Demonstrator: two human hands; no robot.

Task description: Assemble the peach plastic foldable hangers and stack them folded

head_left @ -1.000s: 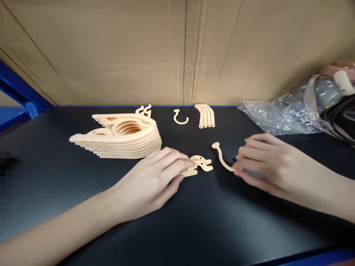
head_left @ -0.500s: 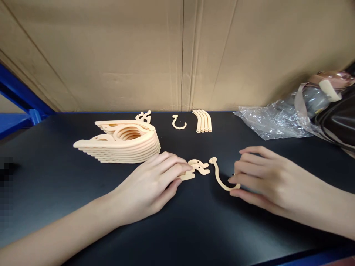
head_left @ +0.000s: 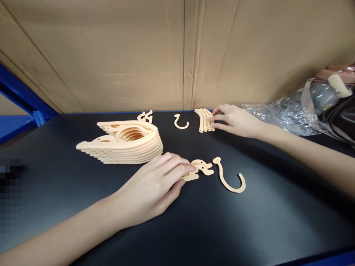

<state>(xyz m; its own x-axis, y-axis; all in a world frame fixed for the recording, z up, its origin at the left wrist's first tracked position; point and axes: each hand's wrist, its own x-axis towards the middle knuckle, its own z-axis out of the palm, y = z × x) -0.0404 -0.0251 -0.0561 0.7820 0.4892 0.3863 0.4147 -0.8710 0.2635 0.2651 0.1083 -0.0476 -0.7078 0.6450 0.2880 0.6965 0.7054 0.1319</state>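
Observation:
My left hand (head_left: 163,184) is closed over small cream plastic hanger pieces (head_left: 203,167) with holes and curved ends. Its fingers hide part of them. Just right of these, a cream hanger hook (head_left: 232,186) lies by itself on the black surface. At the back, my right hand (head_left: 235,119) has its thumb and fingers closed at the rightmost of several curved cream strips (head_left: 204,120), which lie side by side. Left of that row lies another hook (head_left: 181,123). A stack of cream folding hangers (head_left: 133,147) stands behind my left hand.
More small hooks (head_left: 145,116) lie behind the hanger stack. Cardboard (head_left: 124,55) rises along the rear edge of the black tabletop (head_left: 180,232). Clear plastic wrap (head_left: 280,116) and a dark bag (head_left: 338,118) take up the back right. A blue metal frame (head_left: 22,92) stands at the left.
My right hand has let go of the near hook and moved back to the row of curved strips. The hook stays on the table. My left hand has kept its hold.

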